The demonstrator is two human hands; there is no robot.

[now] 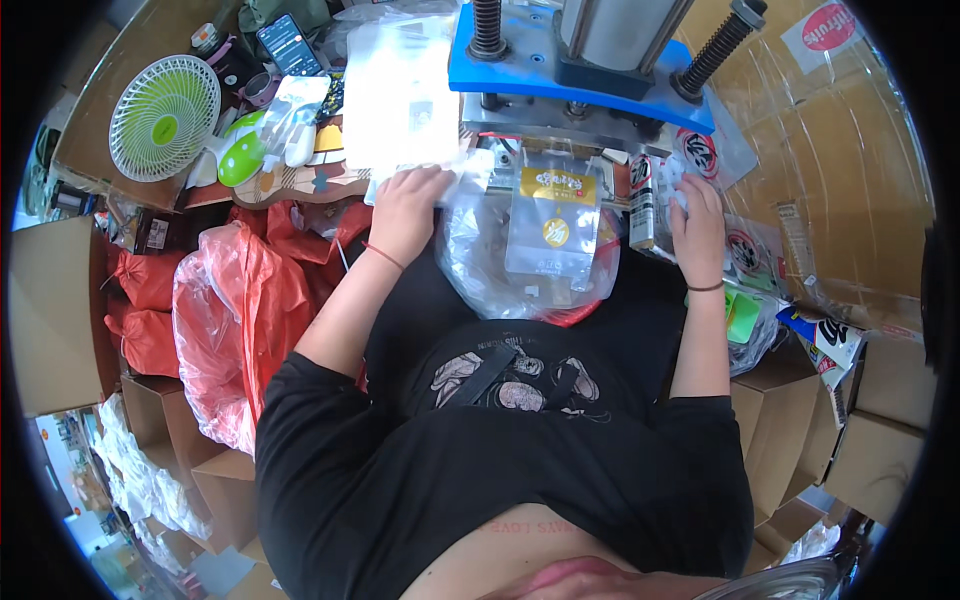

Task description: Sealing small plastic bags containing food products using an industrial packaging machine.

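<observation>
At the near edge of a stack of clear plastic bags [400,110], my left hand [406,212] has its fingers curled over a clear plastic bag [474,172]; the thumb is hidden. My right hand [698,228] is at the right, its thumb and fingers apart, touching whitish plastic [676,180] next to a white and black printed box [642,205]. Between my hands, a clear pouch with a gold printed label [553,225] lies under the front of a press with a blue plate [580,90]. Below the pouch, a clear plastic bag full of loose pieces [470,255] hangs before my lap.
A white and green fan [165,118], a phone [287,45] and a green rounded object [240,150] are at the back left. Red plastic bags [240,330] bulge at my left. A tall cardboard wall [840,150] stands at my right, with printed bags beside it.
</observation>
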